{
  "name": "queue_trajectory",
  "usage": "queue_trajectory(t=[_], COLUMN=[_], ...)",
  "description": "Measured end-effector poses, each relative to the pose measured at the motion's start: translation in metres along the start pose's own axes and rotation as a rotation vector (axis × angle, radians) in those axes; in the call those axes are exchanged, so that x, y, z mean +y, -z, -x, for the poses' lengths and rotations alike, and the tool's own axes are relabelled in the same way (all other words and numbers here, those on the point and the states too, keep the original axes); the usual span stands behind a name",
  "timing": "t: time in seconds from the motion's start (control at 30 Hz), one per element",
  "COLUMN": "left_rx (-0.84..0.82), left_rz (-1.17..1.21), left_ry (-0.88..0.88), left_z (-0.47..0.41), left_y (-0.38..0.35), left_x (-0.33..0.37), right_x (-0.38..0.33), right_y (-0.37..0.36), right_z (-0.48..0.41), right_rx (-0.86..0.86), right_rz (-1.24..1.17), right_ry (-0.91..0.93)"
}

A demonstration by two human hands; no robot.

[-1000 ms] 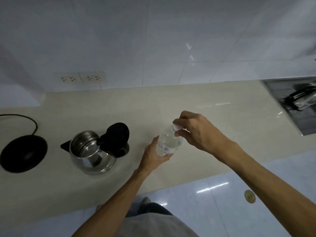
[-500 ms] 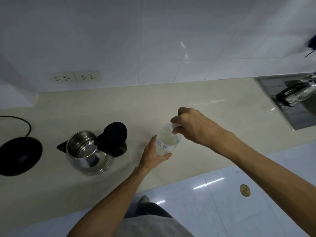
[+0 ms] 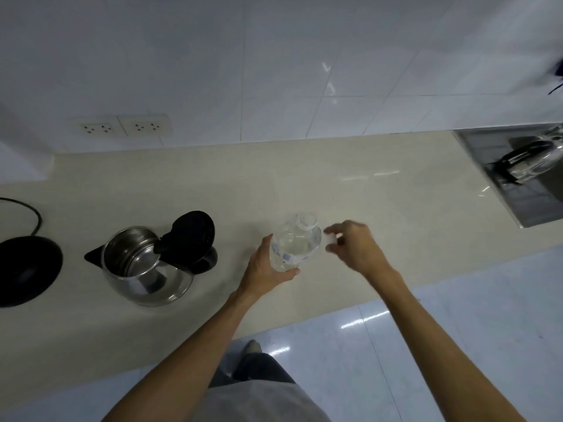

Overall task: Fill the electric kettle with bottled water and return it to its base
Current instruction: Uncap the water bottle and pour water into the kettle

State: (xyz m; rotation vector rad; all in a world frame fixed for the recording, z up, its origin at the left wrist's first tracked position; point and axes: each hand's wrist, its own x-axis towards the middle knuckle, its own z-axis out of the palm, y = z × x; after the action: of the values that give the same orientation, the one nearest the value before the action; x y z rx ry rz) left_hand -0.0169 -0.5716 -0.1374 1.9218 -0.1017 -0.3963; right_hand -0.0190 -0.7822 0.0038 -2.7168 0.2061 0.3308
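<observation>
The right hand's fingers (image 3: 330,236) are pinching a small white bottle cap (image 3: 330,239), holding it just beside the open bottle neck so that the mouth is clear for pouring. The right hand (image 3: 353,248) is blurred, so exactly how the cap is sitting between the fingertips cannot be told. The left hand (image 3: 265,269) is wrapping its fingers around the lower body of the clear water bottle (image 3: 294,245), keeping it upright so nothing is spilling while uncapped. To the left on the desk (image 3: 380,239), the steel electric kettle (image 3: 146,266) is standing with its black lid (image 3: 192,233) tipped up and back, leaving the opening exposed to receive water. It is sitting off its round black base (image 3: 26,269), which is lying further left with its cord (image 3: 30,208) trailing away. Judging from this, pouring is the next step and the kettle is looking empty.
</observation>
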Motion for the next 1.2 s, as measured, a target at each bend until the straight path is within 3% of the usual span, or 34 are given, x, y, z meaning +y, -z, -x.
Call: queue_trajectory(t=[0.07,0.13,0.5,0.57,0.7,0.8,0.93,1.2], left_rx=[-0.013,-0.021,-0.049,-0.057,-0.018,-0.045,-0.126,-0.075], left_rz=[0.004,-0.001,-0.018,-0.012,-0.022,-0.008,0.01,-0.101], left_ry=[0.027,0.044,0.065,0.064,0.038,0.004,0.036,0.061], left_z=[0.0,0.0,-0.001,-0.001,-0.001,-0.001,-0.005,0.007], left_y=[0.0,0.001,0.005,0.006,0.006,0.004,0.004,0.011], left_x=[0.001,0.001,0.003,0.002,0.001,0.002,-0.003,-0.005], right_x=[0.017,0.026,0.052,0.05,0.033,0.011,-0.018,-0.048], right_y=[-0.046,-0.083,-0.133,-0.125,-0.086,-0.062,-0.064,-0.075], right_z=[0.005,0.014,0.028,0.03,0.032,0.029,0.018,0.025], right_rx=[-0.207,-0.29,-0.221,-0.119,0.251,0.219,0.09,0.358], right_rz=[0.044,0.017,0.014,-0.046,-0.527,-0.653,-0.721,-0.743], right_ry=[-0.134,-0.217,-0.19,-0.169,-0.048,0.153,0.23,0.173])
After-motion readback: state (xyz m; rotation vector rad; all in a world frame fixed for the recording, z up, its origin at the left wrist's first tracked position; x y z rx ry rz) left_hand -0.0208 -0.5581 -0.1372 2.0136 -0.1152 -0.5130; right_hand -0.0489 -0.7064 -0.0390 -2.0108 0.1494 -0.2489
